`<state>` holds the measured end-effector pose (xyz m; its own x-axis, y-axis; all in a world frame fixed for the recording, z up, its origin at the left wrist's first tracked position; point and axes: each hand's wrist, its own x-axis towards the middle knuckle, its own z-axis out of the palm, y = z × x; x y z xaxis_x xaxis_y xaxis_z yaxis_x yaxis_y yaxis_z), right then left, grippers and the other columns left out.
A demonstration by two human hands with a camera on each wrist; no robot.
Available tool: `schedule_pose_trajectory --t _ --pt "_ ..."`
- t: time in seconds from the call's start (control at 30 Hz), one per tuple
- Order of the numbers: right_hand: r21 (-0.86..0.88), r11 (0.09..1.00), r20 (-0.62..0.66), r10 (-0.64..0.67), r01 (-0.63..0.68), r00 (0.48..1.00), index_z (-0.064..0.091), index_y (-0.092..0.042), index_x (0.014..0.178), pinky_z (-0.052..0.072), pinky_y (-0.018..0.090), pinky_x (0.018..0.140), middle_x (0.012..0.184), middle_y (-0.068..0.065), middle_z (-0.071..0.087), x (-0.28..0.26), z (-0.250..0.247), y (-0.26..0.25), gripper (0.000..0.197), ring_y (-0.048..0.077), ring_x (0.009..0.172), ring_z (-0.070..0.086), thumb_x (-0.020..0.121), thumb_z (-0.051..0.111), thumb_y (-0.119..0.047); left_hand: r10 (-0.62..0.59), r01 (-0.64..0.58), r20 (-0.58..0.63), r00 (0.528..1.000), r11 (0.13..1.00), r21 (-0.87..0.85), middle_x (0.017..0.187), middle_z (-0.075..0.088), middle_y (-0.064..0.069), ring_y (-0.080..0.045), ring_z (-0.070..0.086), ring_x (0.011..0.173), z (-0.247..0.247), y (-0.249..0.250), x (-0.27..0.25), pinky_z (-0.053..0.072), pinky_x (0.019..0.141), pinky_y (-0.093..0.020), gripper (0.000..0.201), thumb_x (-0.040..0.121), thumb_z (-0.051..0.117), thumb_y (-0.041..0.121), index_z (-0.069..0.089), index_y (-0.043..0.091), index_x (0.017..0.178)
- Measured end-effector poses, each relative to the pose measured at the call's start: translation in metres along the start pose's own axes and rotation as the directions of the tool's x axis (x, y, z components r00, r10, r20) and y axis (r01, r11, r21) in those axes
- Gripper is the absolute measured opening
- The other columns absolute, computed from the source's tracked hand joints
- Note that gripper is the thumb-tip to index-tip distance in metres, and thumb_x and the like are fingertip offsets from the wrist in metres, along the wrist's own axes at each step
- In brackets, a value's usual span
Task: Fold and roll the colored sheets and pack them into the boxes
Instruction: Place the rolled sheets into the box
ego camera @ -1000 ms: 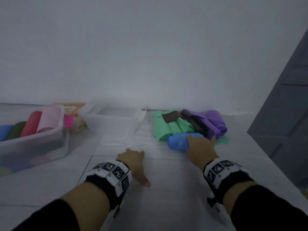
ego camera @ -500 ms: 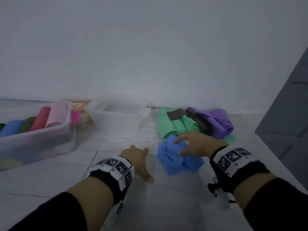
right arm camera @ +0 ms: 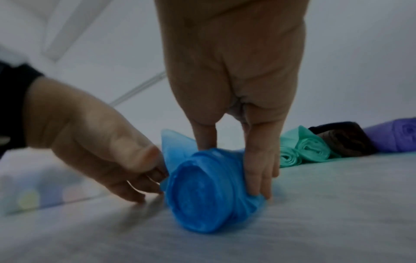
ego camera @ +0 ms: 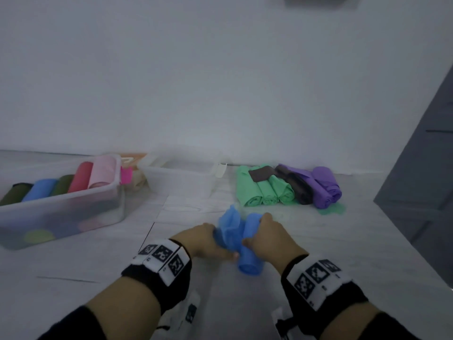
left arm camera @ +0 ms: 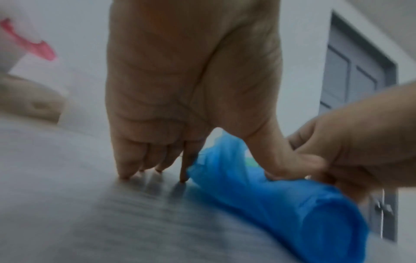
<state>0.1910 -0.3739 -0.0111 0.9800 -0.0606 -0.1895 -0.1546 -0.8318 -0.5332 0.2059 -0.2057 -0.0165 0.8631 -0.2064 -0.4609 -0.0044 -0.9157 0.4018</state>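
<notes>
A blue sheet (ego camera: pixel 247 256), partly rolled with a loose crumpled end, lies on the white floor in front of me. My right hand (ego camera: pixel 267 236) grips the roll from above, thumb on one side and fingers on the other, as the right wrist view shows on the blue roll (right arm camera: pixel 202 192). My left hand (ego camera: pixel 208 238) pinches the loose end between thumb and index finger, its other fingertips on the floor, beside the blue sheet (left arm camera: pixel 281 204). A clear box (ego camera: pixel 73 209) at the left holds several coloured rolls. An empty clear box (ego camera: pixel 181 182) stands behind.
Green rolls (ego camera: pixel 264 190), a dark roll (ego camera: pixel 296 187) and purple rolls (ego camera: pixel 323 187) lie in a row at the back right, with a flat green piece (ego camera: pixel 331 209) under them. A grey door (ego camera: pixel 421 192) bounds the right side. A white wall runs behind.
My right hand pulled the blue roll from the pile toward me and it partly came loose. My left hand moved right from the floor and took hold of its loose end.
</notes>
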Motion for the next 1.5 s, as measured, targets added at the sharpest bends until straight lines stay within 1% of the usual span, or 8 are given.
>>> schedule_pose_trajectory --t 0.2,0.3,0.47,0.97,1.13,1.3,1.4,1.5 --pt "-0.162 0.973 0.107 -0.146 0.162 0.983 0.046 -0.027 0.132 0.049 0.028 0.080 0.119 0.010 0.041 -0.026 -0.004 -0.007 0.046 0.026 0.103 0.049 0.090 0.045 -0.009 -0.002 -0.040 -0.307 0.952 0.991 -0.128 0.119 0.060 -0.013 -0.027 0.057 0.108 0.014 0.001 -0.003 0.038 0.078 -0.022 0.012 0.096 0.046 0.020 0.054 0.012 0.096" --pt "-0.480 0.816 0.031 -0.350 0.321 0.936 0.050 -0.031 0.122 0.037 0.034 0.093 0.128 0.001 0.034 -0.033 -0.011 -0.012 0.038 0.026 0.114 0.038 0.087 0.049 -0.015 0.046 -0.139 -0.390 0.920 0.967 -0.213 0.100 0.059 -0.014 -0.029 0.057 0.095 0.012 0.004 -0.008 0.031 0.062 -0.020 0.030 0.095 0.043 0.010 0.030 0.021 0.070" --pt "-0.465 0.704 0.160 -0.530 0.537 0.833 0.044 -0.033 0.119 0.026 0.031 0.089 0.115 -0.007 0.045 -0.048 -0.008 -0.024 0.053 0.019 0.109 0.036 0.073 0.055 -0.008 -0.109 -0.234 -0.499 0.860 0.783 -0.576 0.085 0.057 -0.013 -0.025 0.056 0.081 -0.023 -0.008 -0.019 0.048 0.072 -0.037 0.003 0.090 0.050 0.008 0.049 0.006 0.089" --pt "-0.396 0.585 0.457 -0.542 0.707 0.705 0.047 -0.007 0.128 0.028 0.039 0.101 0.138 0.012 0.038 -0.081 0.043 -0.073 0.032 0.025 0.129 0.034 0.100 0.035 -0.016 0.407 -0.337 -0.735 0.542 0.907 0.253 0.103 0.062 -0.020 -0.030 0.057 0.093 -0.237 -0.001 -0.059 0.034 0.066 -0.026 0.026 0.087 0.053 0.002 0.051 0.000 0.113" --pt "-0.410 0.689 0.199 -0.572 0.598 0.796 0.069 -0.038 0.099 0.050 0.018 0.074 0.100 -0.010 0.067 -0.080 0.060 -0.077 0.034 0.005 0.090 0.064 0.084 0.041 -0.026 0.200 -0.274 -0.829 0.522 0.960 0.059 0.120 0.054 -0.026 -0.036 0.055 0.108 -0.287 -0.005 -0.042 0.040 0.077 -0.035 0.044 0.086 0.060 0.004 0.040 -0.004 0.125" --pt "-0.585 0.623 0.232 -0.485 0.519 0.843 0.066 -0.030 0.049 0.037 0.014 0.038 0.052 -0.016 0.058 -0.083 0.072 -0.075 0.025 -0.002 0.044 0.055 0.059 0.044 -0.030 0.089 -0.271 -0.766 0.636 0.956 -0.113 0.155 0.015 -0.015 -0.030 0.041 0.128 -0.267 -0.014 -0.033 0.040 0.093 -0.037 0.077 0.092 0.057 0.014 0.008 0.012 0.151" --pt "-0.514 0.650 0.330 -0.453 0.560 0.829 0.071 -0.032 0.099 0.049 0.020 0.063 0.088 -0.005 0.066 -0.089 0.066 -0.073 0.051 0.010 0.077 0.065 0.072 0.029 -0.022 0.314 -0.293 -0.650 0.692 0.945 0.144 0.132 0.052 -0.011 -0.026 0.055 0.111 -0.212 -0.021 -0.038 0.043 0.087 -0.028 0.045 0.089 0.059 0.013 0.048 0.010 0.132" --pt "-0.441 0.617 0.509 -0.427 0.652 0.748 0.028 -0.022 0.143 0.032 0.043 0.098 0.135 0.011 0.037 -0.084 0.062 -0.074 0.058 0.027 0.124 0.038 0.088 0.044 -0.019 0.376 -0.297 -0.178 0.910 0.887 0.354 0.125 0.058 -0.002 -0.020 0.053 0.113 -0.133 -0.036 -0.046 0.039 0.096 -0.028 0.034 0.091 0.059 0.028 0.057 0.015 0.123"
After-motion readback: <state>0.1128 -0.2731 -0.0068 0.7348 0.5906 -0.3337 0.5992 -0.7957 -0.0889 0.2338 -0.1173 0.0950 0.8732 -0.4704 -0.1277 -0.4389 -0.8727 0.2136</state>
